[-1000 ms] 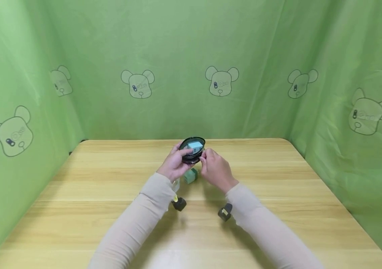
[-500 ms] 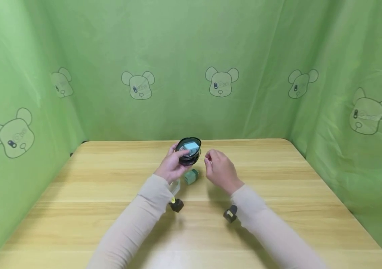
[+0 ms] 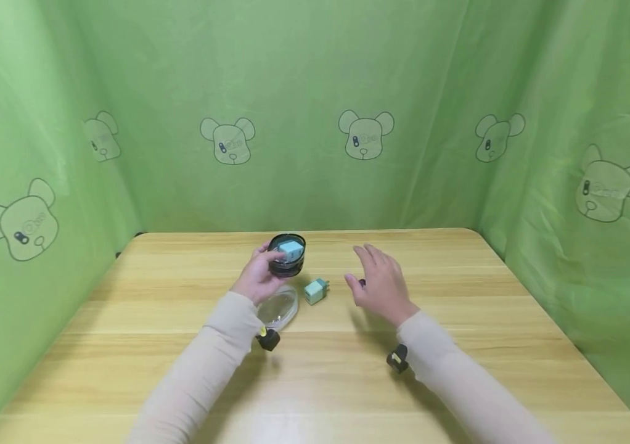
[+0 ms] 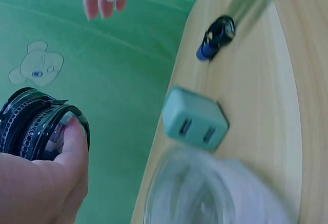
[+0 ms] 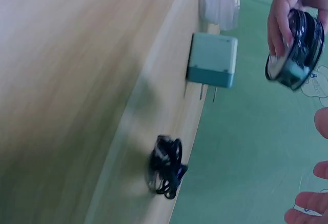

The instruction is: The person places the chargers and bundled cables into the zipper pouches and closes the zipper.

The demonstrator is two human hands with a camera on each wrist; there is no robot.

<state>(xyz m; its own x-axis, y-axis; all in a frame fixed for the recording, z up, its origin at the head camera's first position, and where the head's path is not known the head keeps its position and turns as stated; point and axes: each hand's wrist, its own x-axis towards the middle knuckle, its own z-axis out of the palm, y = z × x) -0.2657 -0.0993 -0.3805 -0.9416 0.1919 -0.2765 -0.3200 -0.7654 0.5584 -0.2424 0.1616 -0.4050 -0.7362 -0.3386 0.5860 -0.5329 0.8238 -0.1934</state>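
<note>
Showed green curtains (image 3: 293, 55) at left, back and right, creased along the right and printed with outlined bear-like heads (image 3: 363, 139). Had a pale wood-grain table (image 3: 459, 271) below, rounded at its far corners. Caught a whitish patch of light (image 3: 287, 425) toward the near side.

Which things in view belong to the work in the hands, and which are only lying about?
Probably part of the work:
round black zippered case, gripped by the left hand
light-blue block, showing within the case

Apparently just lying on the wood-grained table:
pale-green, two-port charger cube
round, clear plastic container
bundled black cable, near the right hand but untouched
</note>
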